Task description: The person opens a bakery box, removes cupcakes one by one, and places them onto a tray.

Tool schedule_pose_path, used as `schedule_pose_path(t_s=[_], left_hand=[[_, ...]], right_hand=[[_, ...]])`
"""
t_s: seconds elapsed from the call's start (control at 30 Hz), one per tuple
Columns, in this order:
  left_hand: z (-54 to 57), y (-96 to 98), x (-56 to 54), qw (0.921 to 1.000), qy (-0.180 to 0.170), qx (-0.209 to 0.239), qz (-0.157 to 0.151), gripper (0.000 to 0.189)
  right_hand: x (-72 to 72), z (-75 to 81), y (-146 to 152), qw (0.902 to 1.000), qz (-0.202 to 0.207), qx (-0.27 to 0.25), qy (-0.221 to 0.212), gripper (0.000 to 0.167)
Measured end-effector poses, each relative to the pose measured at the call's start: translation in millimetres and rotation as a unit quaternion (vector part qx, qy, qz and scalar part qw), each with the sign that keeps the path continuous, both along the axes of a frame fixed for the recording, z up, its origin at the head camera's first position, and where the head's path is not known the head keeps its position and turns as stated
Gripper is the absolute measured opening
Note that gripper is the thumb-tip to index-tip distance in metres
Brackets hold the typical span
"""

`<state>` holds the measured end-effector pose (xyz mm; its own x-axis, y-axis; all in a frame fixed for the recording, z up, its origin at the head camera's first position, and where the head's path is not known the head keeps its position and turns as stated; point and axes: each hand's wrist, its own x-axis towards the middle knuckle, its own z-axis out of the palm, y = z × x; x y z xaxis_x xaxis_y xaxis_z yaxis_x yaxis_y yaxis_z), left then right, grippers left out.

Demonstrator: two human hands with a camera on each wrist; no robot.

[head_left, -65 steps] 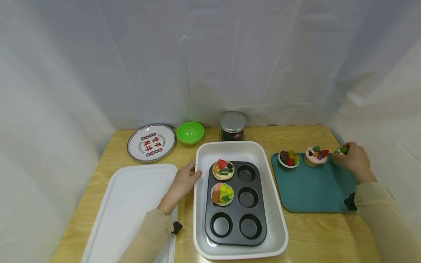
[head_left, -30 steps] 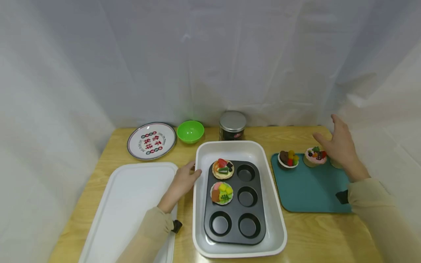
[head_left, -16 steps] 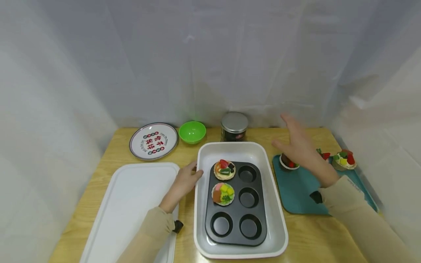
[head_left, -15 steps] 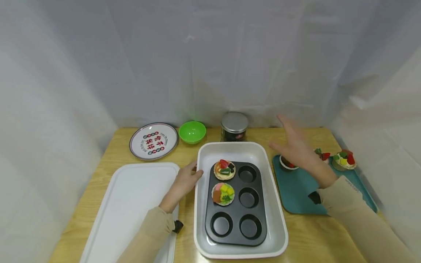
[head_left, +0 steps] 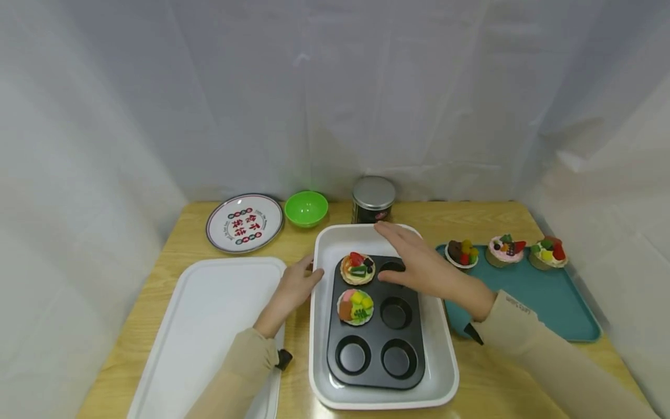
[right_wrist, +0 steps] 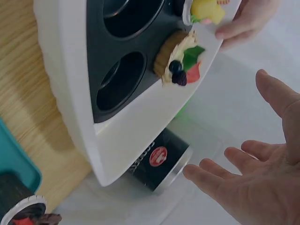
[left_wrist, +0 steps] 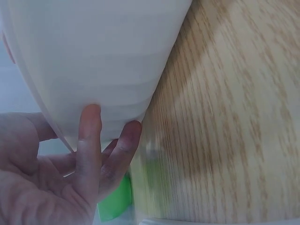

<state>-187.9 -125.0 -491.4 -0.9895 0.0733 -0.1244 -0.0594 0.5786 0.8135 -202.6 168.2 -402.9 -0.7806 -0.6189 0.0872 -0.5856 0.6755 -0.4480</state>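
white deep rectangular tub (head_left: 437, 366) on light wood worktop (head_left: 487, 378), dark grey six-cup metal muffin tin (head_left: 375, 349) flat inside, round strawberry-topped tart (head_left: 357, 269) seated far left, round yellow-green-topped tart (head_left: 355, 307) seated middle left

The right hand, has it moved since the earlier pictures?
Yes. In the head view, the right hand was at the right end of the teal tray; it has moved left and now reaches over the muffin pan.
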Motion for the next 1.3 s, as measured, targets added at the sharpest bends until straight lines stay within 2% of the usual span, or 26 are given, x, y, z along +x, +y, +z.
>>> schedule_pose_path(t_s=[0.27, 0.47, 0.6, 0.83, 1.03, 1.3], left_hand=[[3.1, 0.5, 0.9, 1.0, -0.004, 0.001, 0.001, 0.054], [2.5, 0.7, 1.2, 1.0, -0.005, 0.003, 0.004, 0.053], [1.5, 0.9, 0.9, 1.0, -0.004, 0.001, 0.004, 0.052], [3.2, 0.8, 0.3, 1.0, -0.002, -0.001, 0.003, 0.053], [2.4, -0.5, 1.1, 1.0, -0.008, -0.002, 0.002, 0.055], [0.9, -0.3, 0.6, 0.9998, -0.018, 0.009, 0.0, 0.054]], right_hand=[[15.6, -5.5, -18, 0.998, 0.062, 0.011, 0.0, 0.095], [23.9, -13.2, -30, 0.9941, 0.102, 0.024, -0.028, 0.093], [29.3, -21.1, -35, 0.9898, 0.128, 0.05, -0.038, 0.091], [37.9, -27.6, -40, 0.9809, 0.154, 0.074, -0.093, 0.087], [40.5, -31.5, -44, 0.9779, 0.173, 0.079, -0.086, 0.085], [39.0, -38.5, -50, 0.9743, 0.183, 0.115, -0.064, 0.081]])
